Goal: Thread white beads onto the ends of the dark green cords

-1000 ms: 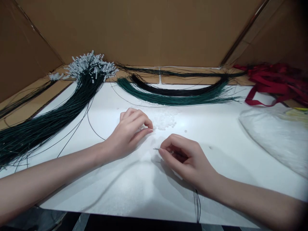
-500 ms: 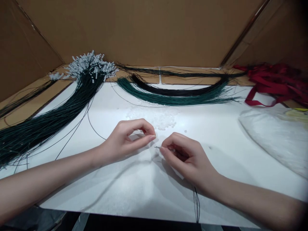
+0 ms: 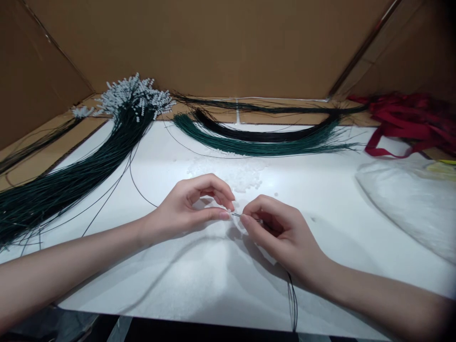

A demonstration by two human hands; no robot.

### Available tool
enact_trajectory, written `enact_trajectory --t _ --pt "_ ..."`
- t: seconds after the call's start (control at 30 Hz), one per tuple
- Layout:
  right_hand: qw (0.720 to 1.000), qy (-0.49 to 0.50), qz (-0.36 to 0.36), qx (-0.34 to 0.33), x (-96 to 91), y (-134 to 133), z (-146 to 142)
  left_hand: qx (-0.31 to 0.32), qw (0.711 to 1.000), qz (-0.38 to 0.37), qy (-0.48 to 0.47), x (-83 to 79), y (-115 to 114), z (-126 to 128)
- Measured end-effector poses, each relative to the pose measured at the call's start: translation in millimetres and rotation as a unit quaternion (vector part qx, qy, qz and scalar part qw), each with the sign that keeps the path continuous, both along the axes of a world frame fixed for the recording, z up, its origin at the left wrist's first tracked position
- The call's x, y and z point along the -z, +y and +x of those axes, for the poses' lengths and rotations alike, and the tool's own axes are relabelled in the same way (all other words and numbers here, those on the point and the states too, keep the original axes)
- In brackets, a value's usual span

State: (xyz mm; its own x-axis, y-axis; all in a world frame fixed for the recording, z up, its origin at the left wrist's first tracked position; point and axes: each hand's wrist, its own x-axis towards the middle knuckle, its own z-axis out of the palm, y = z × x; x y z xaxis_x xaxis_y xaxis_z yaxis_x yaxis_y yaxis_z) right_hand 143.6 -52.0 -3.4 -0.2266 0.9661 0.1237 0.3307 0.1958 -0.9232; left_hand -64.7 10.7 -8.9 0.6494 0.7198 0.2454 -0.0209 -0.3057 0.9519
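My right hand (image 3: 281, 232) is closed in a pinch on a thin dark wire (image 3: 292, 299), whose tip pokes out to the left and whose tail runs down past my wrist over the table edge. My left hand (image 3: 192, 206) is closed in a pinch too, thumb and forefinger meeting right at the wire's tip; what it holds is too small to make out. Just beyond both hands lies a loose pile of small clear beads (image 3: 242, 173) on the white table (image 3: 213, 275).
A thick bundle of dark green wires tipped with white beads (image 3: 81, 166) fans out at the left. Curved bundles of green and black wires (image 3: 263, 140) lie at the back. Red ribbons (image 3: 409, 121) and a clear plastic bag (image 3: 409, 204) sit at the right. Cardboard walls surround the table.
My left hand has lifted off the bead pile and moved right and toward me, its pinched fingertips now meeting the wire tip held by my right hand, which shifted slightly up.
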Motion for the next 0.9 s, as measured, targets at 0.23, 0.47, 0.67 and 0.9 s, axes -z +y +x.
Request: enact_trajectory --t 0.23,0.47,0.67,0.9 --pt "1.0 0.0 -0.002 -0.002 0.5 -0.2 -0.2 0.003 1.0 -0.001 0.005 0.4 0.9 -1.0" --pt "1.0 -0.016 0.006 -0.01 -0.4 0.6 -0.3 0.009 1.0 -0.002 0.013 -0.1 -0.4 -1.0" --pt "1.0 -0.016 0.005 -0.004 -0.3 -0.6 0.5 0.01 1.0 0.009 0.014 1.2 -0.3 -0.7" --pt "0.999 -0.023 0.021 -0.012 -0.9 -0.4 -0.7 0.013 1.0 0.008 0.011 0.6 -0.7 -0.2"
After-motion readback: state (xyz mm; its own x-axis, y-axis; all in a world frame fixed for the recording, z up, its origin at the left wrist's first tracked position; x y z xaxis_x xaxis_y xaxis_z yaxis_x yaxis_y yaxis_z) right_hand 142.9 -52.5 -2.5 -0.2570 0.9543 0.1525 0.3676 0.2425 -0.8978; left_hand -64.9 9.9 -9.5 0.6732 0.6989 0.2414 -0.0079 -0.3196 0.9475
